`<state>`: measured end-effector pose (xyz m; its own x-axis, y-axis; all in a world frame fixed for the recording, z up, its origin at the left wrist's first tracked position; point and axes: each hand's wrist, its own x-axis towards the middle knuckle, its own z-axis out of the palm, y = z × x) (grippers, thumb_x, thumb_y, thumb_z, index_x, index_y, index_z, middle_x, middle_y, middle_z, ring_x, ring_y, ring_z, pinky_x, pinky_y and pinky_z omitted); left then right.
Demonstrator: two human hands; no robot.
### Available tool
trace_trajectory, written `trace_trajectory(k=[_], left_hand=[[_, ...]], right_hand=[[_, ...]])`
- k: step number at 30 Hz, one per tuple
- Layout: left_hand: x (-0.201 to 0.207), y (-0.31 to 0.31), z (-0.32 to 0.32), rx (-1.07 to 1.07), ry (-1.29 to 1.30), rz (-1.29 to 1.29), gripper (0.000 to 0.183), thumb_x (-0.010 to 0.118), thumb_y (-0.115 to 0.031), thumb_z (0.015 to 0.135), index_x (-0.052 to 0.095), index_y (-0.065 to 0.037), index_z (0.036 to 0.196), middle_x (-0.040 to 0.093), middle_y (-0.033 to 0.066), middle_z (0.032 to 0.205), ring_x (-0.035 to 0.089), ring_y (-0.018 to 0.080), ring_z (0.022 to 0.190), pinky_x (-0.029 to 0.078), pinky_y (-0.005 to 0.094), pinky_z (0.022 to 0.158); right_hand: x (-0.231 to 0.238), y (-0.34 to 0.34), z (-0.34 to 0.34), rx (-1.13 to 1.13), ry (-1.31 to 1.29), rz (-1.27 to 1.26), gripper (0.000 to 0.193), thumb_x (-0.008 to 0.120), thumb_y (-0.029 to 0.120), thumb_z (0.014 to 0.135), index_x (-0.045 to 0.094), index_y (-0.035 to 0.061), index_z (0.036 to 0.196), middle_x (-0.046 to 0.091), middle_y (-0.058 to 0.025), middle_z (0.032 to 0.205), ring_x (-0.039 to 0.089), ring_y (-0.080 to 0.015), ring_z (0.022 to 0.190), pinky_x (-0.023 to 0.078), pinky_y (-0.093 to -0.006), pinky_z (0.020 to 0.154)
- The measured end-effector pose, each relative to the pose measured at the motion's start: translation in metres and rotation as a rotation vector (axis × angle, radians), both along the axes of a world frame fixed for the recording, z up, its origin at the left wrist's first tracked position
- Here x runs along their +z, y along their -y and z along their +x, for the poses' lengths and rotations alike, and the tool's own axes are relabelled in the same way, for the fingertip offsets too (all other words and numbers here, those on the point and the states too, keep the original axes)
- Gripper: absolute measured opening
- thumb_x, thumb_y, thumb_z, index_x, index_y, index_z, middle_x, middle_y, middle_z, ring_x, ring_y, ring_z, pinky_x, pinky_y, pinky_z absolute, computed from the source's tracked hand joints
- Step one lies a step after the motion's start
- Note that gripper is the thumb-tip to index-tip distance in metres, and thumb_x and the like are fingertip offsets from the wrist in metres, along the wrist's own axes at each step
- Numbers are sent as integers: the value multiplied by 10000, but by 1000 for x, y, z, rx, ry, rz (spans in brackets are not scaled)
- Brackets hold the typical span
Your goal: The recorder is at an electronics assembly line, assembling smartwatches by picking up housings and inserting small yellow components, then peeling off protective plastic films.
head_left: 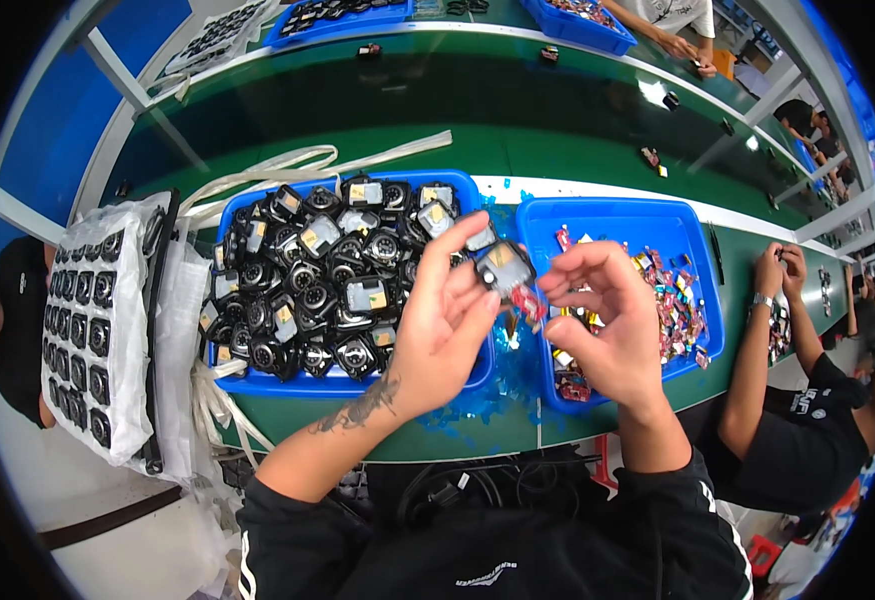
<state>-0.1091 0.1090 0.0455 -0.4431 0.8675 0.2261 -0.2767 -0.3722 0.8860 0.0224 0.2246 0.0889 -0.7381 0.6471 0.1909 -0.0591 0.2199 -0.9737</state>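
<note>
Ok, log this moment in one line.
left hand: holds black watch case | right hand: near small red part, contact unclear | left blue tray: black cases | right blue tray: small parts

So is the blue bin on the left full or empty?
Full: the bin is piled with black cases, hiding most of its bottom.

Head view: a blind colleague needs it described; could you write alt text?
A person's left hand holds a black case, a small reddish part between it and the right hand. Below, the left blue bin holds similar cases, the right blue bin small colourful parts.
</note>
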Motion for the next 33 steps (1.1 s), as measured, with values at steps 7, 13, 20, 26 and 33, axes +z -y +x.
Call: trace_trajectory(k=[7, 13, 20, 26, 33], left_hand=[[7, 8, -2, 165, -626, -111, 313, 558, 71, 885, 642, 20, 1182, 570, 172, 1247, 614, 214, 1098, 511, 309, 913], [7, 5, 0, 317, -792, -65, 336, 672, 69, 801, 684, -1, 1129, 634, 181, 1179, 662, 244, 1036, 544, 302, 854], [4, 6, -6, 288, -831, -11, 273, 724, 6, 789, 715, -35, 1059, 655, 157, 1074, 698, 236, 811, 566, 299, 668], [6, 7, -7, 110, -687, -25, 174, 732, -3, 789, 712, -7, 962, 678, 136, 957, 688, 219, 767, 546, 286, 651], [5, 7, -2, 85, -641, -119, 148, 748, -49, 795, 692, 34, 904, 684, 125, 909, 680, 207, 742, 525, 286, 629]], right_hand=[[-2, 1, 9, 63, 61, -49, 191, 700, -31, 840, 650, -24, 1024, 661, -53, 936, 635, -90, 859, 567, -224, 732], [-5, 0, 12, 141, 45, -137, 205, 685, -34, 853, 634, -36, 1052, 667, -63, 939, 656, -100, 867, 565, -228, 749], [2, -8, 20, 264, 39, -387, 125, 658, -22, 879, 624, -32, 999, 670, -73, 925, 658, -106, 866, 550, -238, 780], [5, -19, 19, 308, 101, -238, 62, 662, 10, 890, 608, -14, 907, 582, -25, 919, 564, -63, 795, 494, -210, 717], [-5, -20, 23, 346, 111, -423, 71, 663, 26, 892, 594, 12, 880, 576, -26, 944, 549, -58, 782, 477, -198, 707]])
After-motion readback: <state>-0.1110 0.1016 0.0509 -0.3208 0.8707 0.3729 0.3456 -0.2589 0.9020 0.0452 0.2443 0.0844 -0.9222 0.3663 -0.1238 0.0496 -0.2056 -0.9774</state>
